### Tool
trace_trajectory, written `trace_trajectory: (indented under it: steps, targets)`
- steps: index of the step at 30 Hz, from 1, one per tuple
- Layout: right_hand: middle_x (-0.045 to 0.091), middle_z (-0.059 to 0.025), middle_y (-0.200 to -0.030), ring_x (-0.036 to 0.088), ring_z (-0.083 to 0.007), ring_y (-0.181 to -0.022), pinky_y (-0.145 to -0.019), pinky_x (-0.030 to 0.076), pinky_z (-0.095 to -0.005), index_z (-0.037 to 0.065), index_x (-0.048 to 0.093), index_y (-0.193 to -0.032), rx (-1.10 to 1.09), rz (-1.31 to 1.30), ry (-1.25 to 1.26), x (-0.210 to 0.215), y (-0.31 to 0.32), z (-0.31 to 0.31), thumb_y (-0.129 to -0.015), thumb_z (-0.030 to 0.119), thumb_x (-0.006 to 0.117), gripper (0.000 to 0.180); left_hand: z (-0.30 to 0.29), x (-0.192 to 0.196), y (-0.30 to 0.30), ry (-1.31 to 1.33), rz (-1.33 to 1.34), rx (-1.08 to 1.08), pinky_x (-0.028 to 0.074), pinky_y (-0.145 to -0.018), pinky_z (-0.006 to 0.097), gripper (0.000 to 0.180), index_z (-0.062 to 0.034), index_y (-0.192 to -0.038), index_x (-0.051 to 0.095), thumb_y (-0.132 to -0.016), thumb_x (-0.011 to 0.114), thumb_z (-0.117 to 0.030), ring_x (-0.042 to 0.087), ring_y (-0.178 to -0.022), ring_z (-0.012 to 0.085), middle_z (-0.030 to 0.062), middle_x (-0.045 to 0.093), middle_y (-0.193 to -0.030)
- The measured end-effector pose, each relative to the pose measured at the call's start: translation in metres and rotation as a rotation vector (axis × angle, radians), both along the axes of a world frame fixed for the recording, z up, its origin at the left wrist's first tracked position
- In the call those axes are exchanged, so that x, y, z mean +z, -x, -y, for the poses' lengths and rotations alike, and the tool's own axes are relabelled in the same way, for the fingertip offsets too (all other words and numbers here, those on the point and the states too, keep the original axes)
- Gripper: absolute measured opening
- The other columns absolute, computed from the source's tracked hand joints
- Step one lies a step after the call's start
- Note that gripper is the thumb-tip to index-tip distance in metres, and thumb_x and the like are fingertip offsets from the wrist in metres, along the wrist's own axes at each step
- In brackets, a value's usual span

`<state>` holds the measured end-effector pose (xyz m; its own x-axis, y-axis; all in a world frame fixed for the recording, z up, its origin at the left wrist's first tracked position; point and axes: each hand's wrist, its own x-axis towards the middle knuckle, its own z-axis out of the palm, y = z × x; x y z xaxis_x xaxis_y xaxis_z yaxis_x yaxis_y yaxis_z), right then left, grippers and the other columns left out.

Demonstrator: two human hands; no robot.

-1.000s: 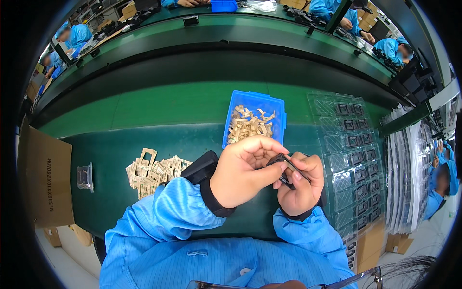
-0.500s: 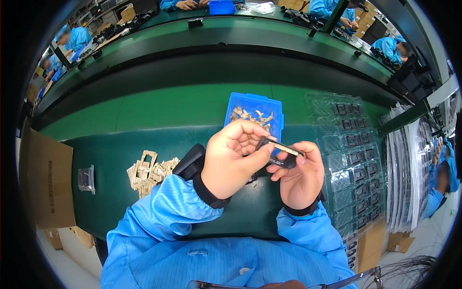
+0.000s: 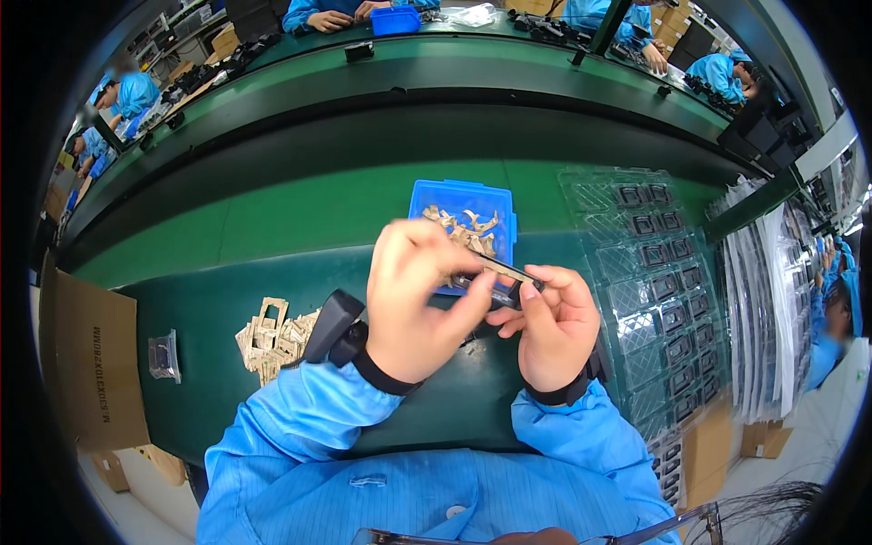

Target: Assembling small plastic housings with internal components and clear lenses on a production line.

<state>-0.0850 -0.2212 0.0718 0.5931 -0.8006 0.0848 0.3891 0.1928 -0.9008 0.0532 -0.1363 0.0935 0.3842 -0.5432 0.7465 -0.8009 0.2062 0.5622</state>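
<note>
Between my two hands is a small black rectangular frame part [image 3: 501,294], tilted, with a narrow beige strip along its upper edge. My right hand [image 3: 556,338] grips its right end, thumb on top and fingers curled beneath. At the other end, the thumb and forefinger of my left hand [image 3: 409,313] close on the part; slight blur hides their exact contact. Just beyond the hands stands a blue plastic bin [image 3: 454,193] holding curled beige scraps. Left of my left wrist lies a loose pile of flat beige paper-like frames [image 3: 272,338].
Clear plastic trays [image 3: 610,263] with rows of black frame parts lie at the right. Stacked trays [image 3: 767,318] stand beyond them. On the left are a cardboard box [image 3: 91,363] and a small clear-wrapped block [image 3: 164,355]. People in blue work at the far bench [image 3: 509,56].
My left hand has shifted and turned at the part's left end, fingers raised higher. The black part has tipped, showing its strip more edge-on. The whole view has shifted slightly.
</note>
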Motion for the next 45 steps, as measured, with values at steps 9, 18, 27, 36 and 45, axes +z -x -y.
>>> trace_trajectory:
  steps: [9, 18, 27, 36, 45]
  targets:
    - [0.068, -0.0163, -0.111, 0.069, -0.0176, -0.098, -0.076, 0.061, -0.0271, -0.005, 0.057, -0.122, 0.021, 0.109, 0.196, -0.014, 0.003, 0.0, -0.096, -0.01, 0.052, 0.028, 0.0, 0.003, 0.001, -0.01, 0.438, -0.02, 0.041, -0.068, 0.036, 0.03, -0.0128, -0.09, 0.072, -0.062, 0.081, -0.01, 0.061, -0.082, 0.0196, -0.0029, 0.066, -0.093]
    - [0.06, -0.0209, -0.128, 0.063, -0.0244, -0.116, -0.097, 0.056, -0.0351, -0.008, 0.05, -0.133, 0.122, 0.264, 0.335, -0.024, -0.002, 0.0, -0.095, -0.013, 0.052, 0.039, -0.001, 0.008, -0.004, -0.068, 0.01, -0.183, 0.053, -0.069, 0.033, 0.02, -0.005, -0.092, 0.074, -0.074, 0.079, 0.001, 0.066, -0.077, 0.0219, 0.0062, 0.068, -0.088]
    - [0.056, -0.0274, -0.134, 0.059, -0.0274, -0.123, -0.105, 0.049, -0.0369, -0.006, 0.045, -0.129, 0.119, 0.19, 0.32, -0.026, -0.003, -0.004, -0.094, -0.013, 0.054, 0.036, -0.003, 0.003, -0.006, -0.136, -0.476, -0.369, 0.054, -0.074, 0.025, 0.013, -0.0029, -0.084, 0.076, -0.075, 0.079, 0.005, 0.063, -0.083, 0.0118, 0.0051, 0.056, -0.102]
    - [0.057, -0.0298, -0.131, 0.058, -0.0306, -0.125, -0.105, 0.049, -0.039, -0.004, 0.049, -0.119, 0.112, 0.251, 0.349, -0.035, -0.003, -0.001, -0.092, -0.014, 0.058, 0.031, 0.0, -0.001, -0.011, -0.156, -0.545, -0.447, 0.057, -0.076, 0.026, 0.011, -0.001, -0.083, 0.076, -0.074, 0.079, 0.005, 0.066, -0.088, 0.0144, 0.0075, 0.062, -0.103]
    - [0.058, -0.0284, -0.13, 0.06, -0.0312, -0.122, -0.105, 0.049, -0.0427, -0.002, 0.049, -0.117, 0.15, 0.283, 0.324, -0.037, -0.002, -0.001, -0.093, -0.012, 0.058, 0.028, -0.001, 0.0, -0.009, -0.194, -0.62, -0.439, 0.058, -0.073, 0.025, 0.012, -0.0006, -0.084, 0.076, -0.073, 0.079, 0.002, 0.066, -0.085, 0.0127, 0.0079, 0.064, -0.104]
